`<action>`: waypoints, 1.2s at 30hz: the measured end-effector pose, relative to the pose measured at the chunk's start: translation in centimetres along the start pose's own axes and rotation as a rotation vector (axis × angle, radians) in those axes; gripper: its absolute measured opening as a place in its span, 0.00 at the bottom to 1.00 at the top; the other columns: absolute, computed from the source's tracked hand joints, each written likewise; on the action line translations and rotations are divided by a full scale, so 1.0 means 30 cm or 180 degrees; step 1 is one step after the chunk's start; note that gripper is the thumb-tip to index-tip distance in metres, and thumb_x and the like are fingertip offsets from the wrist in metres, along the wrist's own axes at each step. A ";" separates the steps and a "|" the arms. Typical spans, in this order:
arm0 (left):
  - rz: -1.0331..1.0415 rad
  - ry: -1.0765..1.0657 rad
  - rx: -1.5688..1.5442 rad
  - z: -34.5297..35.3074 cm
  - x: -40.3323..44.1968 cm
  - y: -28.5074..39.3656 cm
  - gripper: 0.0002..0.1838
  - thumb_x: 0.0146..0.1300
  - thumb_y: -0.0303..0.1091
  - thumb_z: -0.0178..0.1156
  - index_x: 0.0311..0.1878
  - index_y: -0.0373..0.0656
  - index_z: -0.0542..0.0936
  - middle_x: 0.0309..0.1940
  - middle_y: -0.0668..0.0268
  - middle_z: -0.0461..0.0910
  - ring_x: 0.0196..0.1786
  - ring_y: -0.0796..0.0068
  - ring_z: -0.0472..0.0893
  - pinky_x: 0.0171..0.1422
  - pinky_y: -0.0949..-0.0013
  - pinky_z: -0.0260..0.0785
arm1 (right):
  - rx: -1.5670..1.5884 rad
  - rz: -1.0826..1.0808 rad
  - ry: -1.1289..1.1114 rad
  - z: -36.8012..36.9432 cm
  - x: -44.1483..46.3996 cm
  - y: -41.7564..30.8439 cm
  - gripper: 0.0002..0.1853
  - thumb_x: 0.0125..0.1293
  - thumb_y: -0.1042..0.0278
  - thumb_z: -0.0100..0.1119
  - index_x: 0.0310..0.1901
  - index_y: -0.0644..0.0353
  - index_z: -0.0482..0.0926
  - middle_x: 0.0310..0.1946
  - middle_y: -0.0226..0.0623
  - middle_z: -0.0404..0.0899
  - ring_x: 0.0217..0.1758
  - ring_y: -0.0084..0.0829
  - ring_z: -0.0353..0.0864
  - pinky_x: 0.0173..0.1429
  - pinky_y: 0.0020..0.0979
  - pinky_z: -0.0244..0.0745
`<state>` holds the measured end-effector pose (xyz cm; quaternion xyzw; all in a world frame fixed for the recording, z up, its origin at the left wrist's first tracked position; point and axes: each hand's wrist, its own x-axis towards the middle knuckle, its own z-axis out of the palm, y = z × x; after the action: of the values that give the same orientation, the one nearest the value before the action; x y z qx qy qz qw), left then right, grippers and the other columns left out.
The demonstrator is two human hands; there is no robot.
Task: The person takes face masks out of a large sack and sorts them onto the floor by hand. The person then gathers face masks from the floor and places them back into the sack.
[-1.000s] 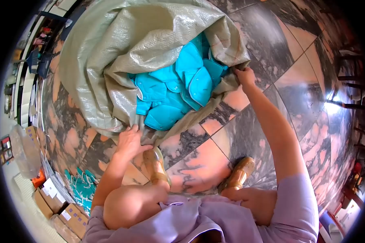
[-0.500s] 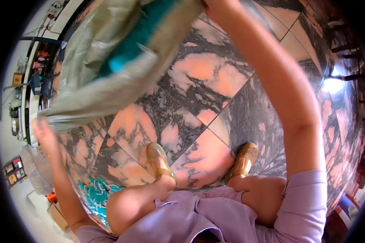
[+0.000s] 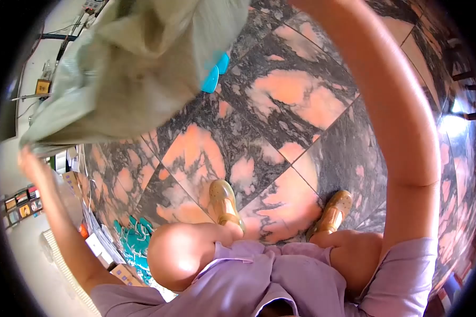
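The large grey-green woven sack (image 3: 137,68) hangs raised at the upper left, blurred by motion, with its inside hidden. My left hand (image 3: 33,165) grips the sack's lower left edge. My right arm reaches up past the top edge of the view, so my right hand is almost wholly out of frame and its fingers do not show. Two turquoise fabric pieces (image 3: 210,80) show at the sack's right side, over the marbled floor.
Patterned stone tiles (image 3: 296,95) cover the floor. My shoes (image 3: 225,203) are below the middle. A heap of teal pieces with white strings (image 3: 136,240) lies by my left knee, near cardboard boxes (image 3: 127,276). Dark furniture legs (image 3: 465,95) stand at the right.
The sack has been lifted from the floor and swung up and left, and its opening no longer faces me. Both hands have risen; the right has left the view.
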<state>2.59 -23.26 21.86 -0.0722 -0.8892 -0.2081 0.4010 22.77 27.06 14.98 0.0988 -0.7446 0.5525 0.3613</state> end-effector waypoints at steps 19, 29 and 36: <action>0.0545 -0.1230 0.0029 0.830 -0.114 0.019 0.31 0.65 0.44 0.66 0.67 0.38 0.73 0.59 0.58 0.73 0.63 0.65 0.69 0.69 0.60 0.59 | -0.1332 0.0703 -0.0698 0.301 -0.483 0.673 0.06 0.63 0.72 0.66 0.38 0.63 0.79 0.36 0.40 0.78 0.40 0.38 0.83 0.41 0.37 0.78; 0.0202 -0.0980 0.0389 1.082 0.035 -0.286 0.30 0.61 0.43 0.70 0.62 0.37 0.76 0.50 0.58 0.77 0.54 0.67 0.74 0.61 0.61 0.64 | -0.3229 0.1923 -0.1664 0.768 -0.455 1.238 0.48 0.49 0.32 0.72 0.68 0.51 0.68 0.72 0.63 0.56 0.76 0.71 0.50 0.69 0.62 0.59; 0.0227 -0.1222 -0.0213 1.057 -0.260 -0.091 0.30 0.58 0.43 0.73 0.59 0.37 0.78 0.44 0.58 0.81 0.48 0.68 0.77 0.56 0.63 0.68 | -0.2754 0.1125 -0.2310 0.802 -0.690 1.105 0.18 0.63 0.72 0.55 0.56 0.51 0.73 0.56 0.48 0.67 0.62 0.49 0.68 0.54 0.42 0.79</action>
<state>-14.67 -11.83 -3.56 -0.1554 -0.9388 -0.2056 0.2285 9.21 12.58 -26.41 -0.0003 -0.9834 0.1814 -0.0065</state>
